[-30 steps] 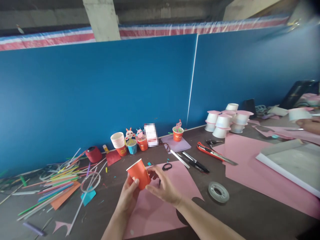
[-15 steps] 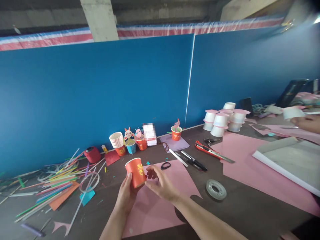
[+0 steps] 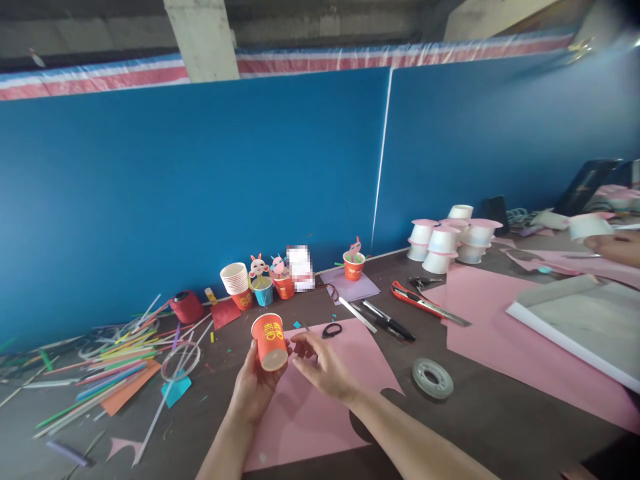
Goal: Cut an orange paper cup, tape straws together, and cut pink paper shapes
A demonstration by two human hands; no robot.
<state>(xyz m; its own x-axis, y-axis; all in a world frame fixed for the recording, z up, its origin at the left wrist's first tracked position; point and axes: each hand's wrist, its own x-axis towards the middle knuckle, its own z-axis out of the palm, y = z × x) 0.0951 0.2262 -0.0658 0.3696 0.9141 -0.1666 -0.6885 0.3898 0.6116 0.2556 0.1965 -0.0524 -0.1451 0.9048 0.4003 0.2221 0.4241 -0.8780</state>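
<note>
A red paper cup point(image 3: 269, 337) with yellow characters rests in my left hand point(image 3: 255, 387), which is closed round its side. The cup is tilted, and its pale bottom faces me. My right hand point(image 3: 325, 370) is just to the right of the cup, fingers apart and a little curled, with nothing seen in them. Under both hands lies a sheet of pink paper point(image 3: 320, 427) with rounded cut-outs at its edge. Black-handled scissors point(image 3: 332, 330) lie at the sheet's far edge, their blades partly hidden by my right hand.
Straws and pipe cleaners point(image 3: 115, 360) spread over the left. Stacked cups point(image 3: 234, 279) and decorated cups point(image 3: 263, 291) stand along the blue partition point(image 3: 200, 167). Pens point(image 3: 387, 321), a box cutter point(image 3: 425, 303) and a tape roll point(image 3: 433, 379) lie right. Another person's hand point(image 3: 617, 247) is far right.
My left hand has turned the cup, so its bottom now faces me and its printed side has shifted left. My right hand stays close beside it, having moved little.
</note>
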